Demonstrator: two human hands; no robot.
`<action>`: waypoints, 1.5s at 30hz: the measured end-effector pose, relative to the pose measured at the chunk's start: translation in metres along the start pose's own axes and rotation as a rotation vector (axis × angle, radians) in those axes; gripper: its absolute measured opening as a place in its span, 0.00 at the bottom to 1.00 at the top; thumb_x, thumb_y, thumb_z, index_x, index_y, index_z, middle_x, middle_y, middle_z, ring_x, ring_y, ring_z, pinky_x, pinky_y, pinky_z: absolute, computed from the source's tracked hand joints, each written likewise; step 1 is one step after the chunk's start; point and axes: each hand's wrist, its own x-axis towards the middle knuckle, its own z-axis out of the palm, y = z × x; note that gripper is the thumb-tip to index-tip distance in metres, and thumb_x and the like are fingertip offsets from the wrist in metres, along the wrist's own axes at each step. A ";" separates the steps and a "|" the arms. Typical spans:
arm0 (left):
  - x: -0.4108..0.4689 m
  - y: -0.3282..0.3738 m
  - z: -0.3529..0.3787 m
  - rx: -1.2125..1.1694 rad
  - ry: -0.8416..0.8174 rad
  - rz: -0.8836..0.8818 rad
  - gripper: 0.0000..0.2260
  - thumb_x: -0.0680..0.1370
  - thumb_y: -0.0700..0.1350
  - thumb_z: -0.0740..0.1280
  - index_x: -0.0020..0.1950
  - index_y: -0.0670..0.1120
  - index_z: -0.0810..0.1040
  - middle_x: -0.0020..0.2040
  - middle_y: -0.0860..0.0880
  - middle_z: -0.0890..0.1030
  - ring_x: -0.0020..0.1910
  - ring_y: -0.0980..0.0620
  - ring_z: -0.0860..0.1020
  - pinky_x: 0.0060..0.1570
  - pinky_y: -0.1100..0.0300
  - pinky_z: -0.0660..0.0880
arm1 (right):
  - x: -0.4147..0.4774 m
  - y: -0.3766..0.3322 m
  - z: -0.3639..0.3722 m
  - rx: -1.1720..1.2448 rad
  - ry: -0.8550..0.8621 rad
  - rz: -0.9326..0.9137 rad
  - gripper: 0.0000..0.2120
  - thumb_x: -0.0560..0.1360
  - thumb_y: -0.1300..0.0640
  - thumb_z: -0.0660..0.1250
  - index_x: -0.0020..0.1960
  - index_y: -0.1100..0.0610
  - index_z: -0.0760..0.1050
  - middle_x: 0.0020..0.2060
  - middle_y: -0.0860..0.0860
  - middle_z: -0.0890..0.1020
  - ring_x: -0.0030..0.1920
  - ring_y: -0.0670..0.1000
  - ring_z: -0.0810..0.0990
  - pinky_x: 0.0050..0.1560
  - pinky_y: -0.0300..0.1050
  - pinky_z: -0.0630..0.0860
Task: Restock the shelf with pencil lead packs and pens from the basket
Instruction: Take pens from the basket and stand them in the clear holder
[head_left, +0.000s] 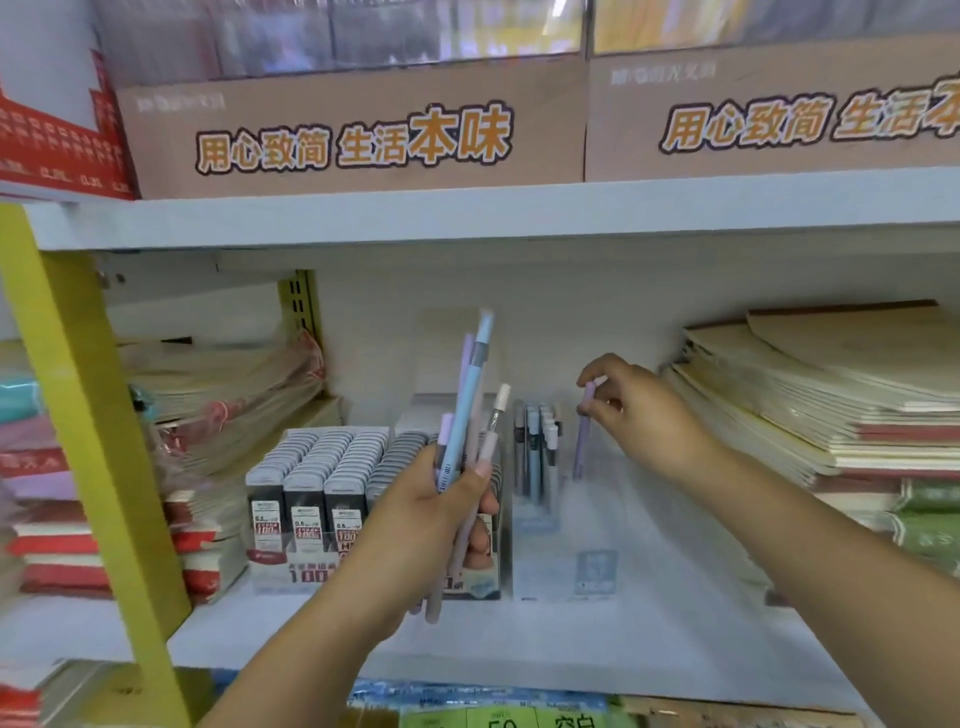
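Observation:
My left hand (441, 512) grips a bundle of several pastel pens (470, 410), blue, lilac and pinkish, held upright in front of the lead-pack display. My right hand (631, 402) pinches the cap end of a single lilac pen (583, 441), which stands upright inside the clear pen display box (566, 545). A few grey and blue pens (537, 449) stand at the left of that box. Rows of grey-capped pencil lead packs (322, 467) fill a tray to the left. The basket is out of view.
The white shelf board (571, 644) carries stacked notebooks at the right (831, 395) and wrapped paper stacks at the left (228, 395). A yellow upright post (88, 431) stands at the left. Brown cardboard boxes (353, 130) sit on the shelf above.

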 end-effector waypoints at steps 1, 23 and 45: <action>0.001 0.000 0.000 0.006 0.001 -0.005 0.09 0.82 0.50 0.64 0.49 0.44 0.75 0.27 0.54 0.79 0.25 0.55 0.77 0.28 0.65 0.76 | 0.000 0.000 0.000 0.010 -0.003 -0.003 0.08 0.76 0.58 0.67 0.54 0.53 0.71 0.38 0.51 0.83 0.41 0.51 0.74 0.37 0.45 0.64; -0.004 0.003 -0.009 -0.080 -0.095 -0.027 0.08 0.82 0.49 0.65 0.54 0.44 0.75 0.31 0.54 0.81 0.28 0.55 0.77 0.33 0.60 0.79 | -0.004 -0.016 0.005 -0.293 -0.024 0.055 0.11 0.78 0.55 0.66 0.60 0.54 0.79 0.58 0.55 0.77 0.60 0.57 0.69 0.54 0.40 0.60; -0.025 -0.007 -0.006 0.094 -0.132 0.017 0.04 0.83 0.47 0.65 0.54 0.46 0.74 0.34 0.53 0.81 0.27 0.56 0.72 0.29 0.61 0.71 | -0.055 -0.098 -0.033 0.883 0.088 0.292 0.07 0.73 0.61 0.72 0.50 0.55 0.77 0.40 0.55 0.86 0.37 0.50 0.84 0.35 0.38 0.78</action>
